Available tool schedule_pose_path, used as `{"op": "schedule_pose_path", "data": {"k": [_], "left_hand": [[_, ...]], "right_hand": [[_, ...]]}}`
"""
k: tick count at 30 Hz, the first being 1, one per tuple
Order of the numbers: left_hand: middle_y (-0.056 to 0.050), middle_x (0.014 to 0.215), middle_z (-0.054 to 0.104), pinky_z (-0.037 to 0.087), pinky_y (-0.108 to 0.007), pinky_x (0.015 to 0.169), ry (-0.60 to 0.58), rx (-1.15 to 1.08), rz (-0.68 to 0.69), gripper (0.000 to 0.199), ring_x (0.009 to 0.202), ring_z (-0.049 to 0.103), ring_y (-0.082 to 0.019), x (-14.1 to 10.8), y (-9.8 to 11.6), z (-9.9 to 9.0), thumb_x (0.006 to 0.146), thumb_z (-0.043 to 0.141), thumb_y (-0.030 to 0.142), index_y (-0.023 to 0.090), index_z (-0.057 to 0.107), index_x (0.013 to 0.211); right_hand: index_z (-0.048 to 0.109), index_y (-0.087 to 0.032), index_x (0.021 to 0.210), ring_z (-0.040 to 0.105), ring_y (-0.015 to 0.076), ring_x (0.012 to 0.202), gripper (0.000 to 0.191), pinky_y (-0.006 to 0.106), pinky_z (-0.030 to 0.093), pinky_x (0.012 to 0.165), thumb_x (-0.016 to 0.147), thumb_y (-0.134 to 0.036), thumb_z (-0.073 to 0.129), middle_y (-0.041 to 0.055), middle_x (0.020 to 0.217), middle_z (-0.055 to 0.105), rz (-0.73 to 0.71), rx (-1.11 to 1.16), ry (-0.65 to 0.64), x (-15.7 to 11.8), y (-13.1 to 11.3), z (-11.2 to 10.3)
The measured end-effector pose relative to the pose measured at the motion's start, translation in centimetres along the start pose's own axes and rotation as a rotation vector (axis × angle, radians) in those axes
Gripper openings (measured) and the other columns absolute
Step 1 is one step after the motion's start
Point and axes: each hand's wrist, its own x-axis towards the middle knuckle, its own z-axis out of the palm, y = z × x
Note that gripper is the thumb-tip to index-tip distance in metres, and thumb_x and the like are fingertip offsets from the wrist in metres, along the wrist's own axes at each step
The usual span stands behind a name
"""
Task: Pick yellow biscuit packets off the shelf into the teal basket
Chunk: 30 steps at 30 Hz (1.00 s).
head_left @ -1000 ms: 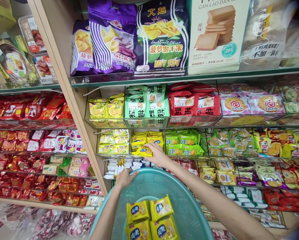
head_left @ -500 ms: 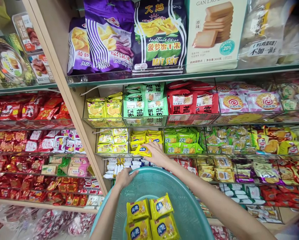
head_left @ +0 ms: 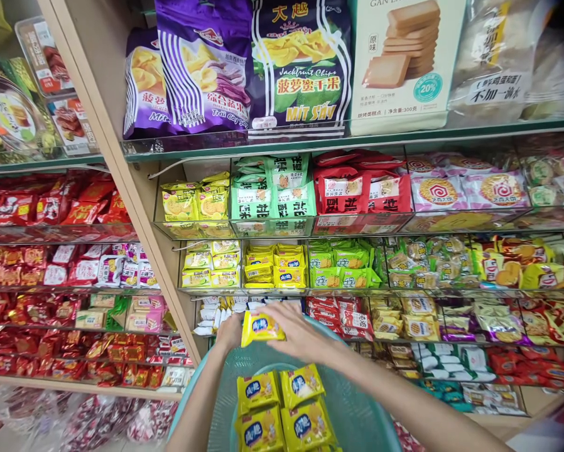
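A yellow snack packet [head_left: 262, 327] is pinched in my right hand [head_left: 294, 329], above the far part of a teal plastic basket [head_left: 357, 392]. My left hand [head_left: 229, 333] is closed on the basket's far left rim, its fingertips partly hidden behind the packet. Inside the basket lie several yellow packets [head_left: 257, 390] of the same look, set in two columns. Beyond my hands, a shelf compartment holds more of these yellow packets [head_left: 289, 276], stacked in two columns.
Clear dividers separate green packets [head_left: 341, 276], red packets [head_left: 341, 317] and pale yellow packets [head_left: 211, 276]. A wooden upright [head_left: 135, 201] stands at the left. Above, a glass shelf edge [head_left: 301, 141] carries large snack bags and a box.
My right hand has drawn back from the yellow packets' compartment, bringing the held packet down and nearer, over the basket. My left hand stays on the rim.
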Motion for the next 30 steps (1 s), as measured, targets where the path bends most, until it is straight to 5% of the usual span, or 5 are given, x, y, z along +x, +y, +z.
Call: {"op": "schedule_pose_path", "data": {"k": [5,11,30], "left_hand": [[-0.008,0.095,0.07,0.04,-0.026,0.067,0.037,-0.044,0.017,0.057,0.091,0.063,-0.026,0.2,0.0,0.2,0.075,0.037,0.068,0.023,0.064,0.097],[-0.008,0.095,0.069,0.04,-0.028,0.068,0.057,-0.045,0.026,0.063,0.09,0.063,-0.027,0.4,-0.2,0.6,0.072,0.035,0.074,0.024,0.065,0.097],[-0.006,0.084,0.069,0.039,-0.026,0.063,0.047,-0.054,0.056,0.058,0.084,0.064,-0.026,0.2,0.1,1.0,0.073,0.034,0.073,0.024,0.064,0.082]], "right_hand": [[0.033,-0.029,0.132,0.045,0.0235,0.107,0.064,0.038,0.033,0.089,0.075,-0.027,0.06,0.0049,0.121,0.05,0.004,0.083,-0.218,-1.9,-0.3,4.1],[0.034,-0.029,0.132,0.046,0.0262,0.107,0.068,0.041,0.034,0.091,0.071,-0.032,0.064,0.0063,0.122,0.051,0.044,0.161,-0.285,-2.9,-0.1,7.1],[0.028,-0.027,0.136,0.04,0.0297,0.114,0.079,0.046,0.026,0.097,0.066,-0.035,0.064,0.0092,0.129,0.045,0.1,0.233,-0.398,-3.9,-0.3,8.8]]}}
